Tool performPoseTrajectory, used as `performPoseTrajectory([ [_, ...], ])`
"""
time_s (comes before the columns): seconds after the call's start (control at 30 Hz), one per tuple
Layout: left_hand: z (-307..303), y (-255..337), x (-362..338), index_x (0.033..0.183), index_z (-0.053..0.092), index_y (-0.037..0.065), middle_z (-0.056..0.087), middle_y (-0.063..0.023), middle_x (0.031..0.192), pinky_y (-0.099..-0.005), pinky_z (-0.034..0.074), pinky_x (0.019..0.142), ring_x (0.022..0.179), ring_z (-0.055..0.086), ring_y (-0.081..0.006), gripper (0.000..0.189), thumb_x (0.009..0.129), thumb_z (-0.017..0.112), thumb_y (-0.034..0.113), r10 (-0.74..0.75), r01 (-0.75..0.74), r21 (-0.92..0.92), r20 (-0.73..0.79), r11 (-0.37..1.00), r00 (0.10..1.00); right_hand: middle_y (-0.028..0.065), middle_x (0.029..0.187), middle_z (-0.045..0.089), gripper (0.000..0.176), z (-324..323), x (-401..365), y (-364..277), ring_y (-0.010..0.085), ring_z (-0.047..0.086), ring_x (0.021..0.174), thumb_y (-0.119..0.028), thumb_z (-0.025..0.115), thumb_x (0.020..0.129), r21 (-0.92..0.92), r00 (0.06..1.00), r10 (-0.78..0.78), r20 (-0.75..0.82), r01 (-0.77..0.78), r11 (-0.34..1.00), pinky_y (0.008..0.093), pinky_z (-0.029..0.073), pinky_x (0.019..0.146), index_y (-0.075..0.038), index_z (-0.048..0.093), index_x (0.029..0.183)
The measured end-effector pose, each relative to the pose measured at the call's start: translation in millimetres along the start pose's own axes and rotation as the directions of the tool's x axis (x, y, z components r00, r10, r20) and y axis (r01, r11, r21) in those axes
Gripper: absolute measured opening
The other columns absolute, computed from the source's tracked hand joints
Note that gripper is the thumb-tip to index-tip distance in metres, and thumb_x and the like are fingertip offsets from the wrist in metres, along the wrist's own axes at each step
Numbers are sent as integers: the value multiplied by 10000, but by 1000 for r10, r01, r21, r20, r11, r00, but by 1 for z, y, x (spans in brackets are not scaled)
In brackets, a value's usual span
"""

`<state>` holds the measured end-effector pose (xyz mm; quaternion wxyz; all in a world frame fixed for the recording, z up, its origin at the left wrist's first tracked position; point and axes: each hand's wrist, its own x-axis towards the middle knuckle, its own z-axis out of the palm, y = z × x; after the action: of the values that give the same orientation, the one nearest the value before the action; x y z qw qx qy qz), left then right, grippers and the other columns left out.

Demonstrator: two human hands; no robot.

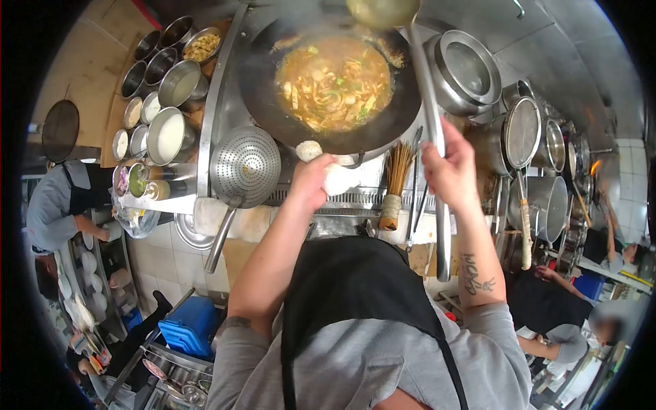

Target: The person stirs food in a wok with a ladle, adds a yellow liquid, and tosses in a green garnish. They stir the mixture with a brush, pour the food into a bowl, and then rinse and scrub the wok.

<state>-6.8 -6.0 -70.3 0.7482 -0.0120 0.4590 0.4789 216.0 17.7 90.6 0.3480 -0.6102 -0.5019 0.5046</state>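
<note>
A large dark wok [260, 89] sits on the range, with a brown soupy mix of noodles and sliced pieces [335, 85] steaming in it. At the wok's near edge, my left hand [313, 179] is closed on a folded white cloth [342, 179], beside a loop handle on the rim. My right hand [451, 167] is wrapped round the long metal handle of a ladle [432, 102]. The ladle's bowl, at the top of the view over the wok's far side, appears to hold yellowish liquid.
Left of the wok lie a perforated strainer [246, 164] and several metal ingredient pots [167, 137]. A bamboo brush [396, 178] and tongs [415, 198] are near my right hand. Stacked pots [471, 68] and a mesh skimmer [523, 133] stand right. Other people work at both sides.
</note>
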Motion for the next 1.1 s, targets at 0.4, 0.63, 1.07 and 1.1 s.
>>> performPoseTrajectory([
  [0.4, -19, -40, -119, 1095, 542, -14, 623, -92, 965, -355, 557, 730, 867, 658, -205, 300, 798, 544, -54, 223, -224, 2, -103, 975, 969, 218, 1034, 614, 596, -38, -60, 37, 199, 607, 888, -3, 558, 904, -556, 996, -91, -23, 63, 829, 309, 477, 802, 39, 375, 1470],
  [0.63, -35, -42, -132, 1086, 537, -11, 620, -94, 967, -361, 560, 718, 858, 655, -204, 287, 802, 561, -45, 308, -305, 71, -34, 950, 951, 250, 858, 677, 580, -13, -86, 76, 322, 697, 769, -72, 543, 910, -545, 995, -6, 100, 60, 836, 393, 554, 726, 35, 384, 1458],
  [1.07, -109, -19, -165, 1166, 514, -50, 623, -164, 1047, -454, 581, 836, 948, 675, -308, 364, 805, 560, -41, -17, 16, 155, 5, 988, 1000, -31, 670, 393, 362, 37, -224, 41, 31, 363, 430, -62, 520, 974, 639, 680, 303, 668, -733, 235, 204, 341, 329, -65, 436, 1326],
  [1.1, -113, -22, -174, 1184, 505, -48, 620, -164, 1060, -461, 575, 851, 967, 669, -313, 390, 799, 560, -52, -10, 7, 184, 13, 983, 1000, -30, 669, 393, 364, 36, -237, 44, 31, 366, 431, -61, 521, 973, 651, 701, 300, 647, -713, 262, 206, 343, 331, -69, 436, 1327],
])
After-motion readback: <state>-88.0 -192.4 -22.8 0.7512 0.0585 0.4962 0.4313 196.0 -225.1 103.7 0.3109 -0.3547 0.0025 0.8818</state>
